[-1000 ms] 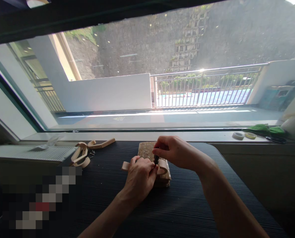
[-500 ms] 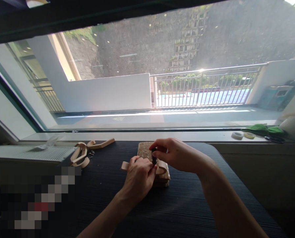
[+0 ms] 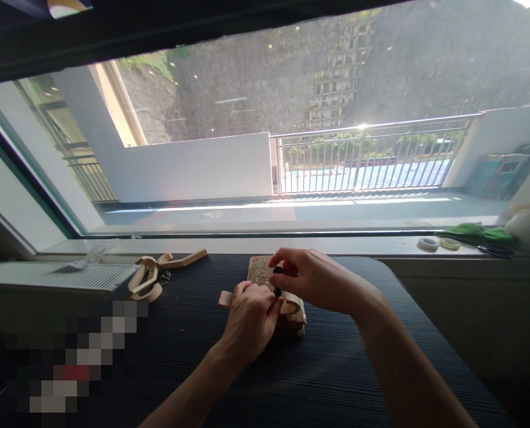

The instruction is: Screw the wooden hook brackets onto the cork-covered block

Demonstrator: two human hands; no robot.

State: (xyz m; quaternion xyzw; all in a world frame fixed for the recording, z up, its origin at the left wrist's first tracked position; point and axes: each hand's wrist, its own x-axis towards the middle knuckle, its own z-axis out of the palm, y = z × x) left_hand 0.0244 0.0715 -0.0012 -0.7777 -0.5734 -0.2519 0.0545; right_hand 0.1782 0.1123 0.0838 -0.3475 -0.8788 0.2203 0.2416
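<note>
My right hand (image 3: 303,270) is closed with thumb and fingers round the black handle of a screwdriver (image 3: 277,290), which stands upright. The tool's tip is hidden behind my left fingers. My left hand (image 3: 254,309) presses on a curved pale wooden hook (image 3: 294,304), its fingertips gathered close to the foot of the screwdriver. One flat end of the hook sticks out left of that hand, and its bend shows on the right. Beneath lies a rough brown wooden board (image 3: 259,268), with more board layers showing at its near right edge.
On the dark table (image 3: 336,368), more pale wooden hooks (image 3: 147,279) lie at the far left beside several small screws (image 3: 167,276). Tape rolls (image 3: 428,244) and a green cloth (image 3: 479,233) rest on the window sill at right. A ridged white panel (image 3: 55,276) borders the table's left.
My right fingers have shifted slightly on the screwdriver handle, covering more of it. My left hand, the hook and the board stay in place.
</note>
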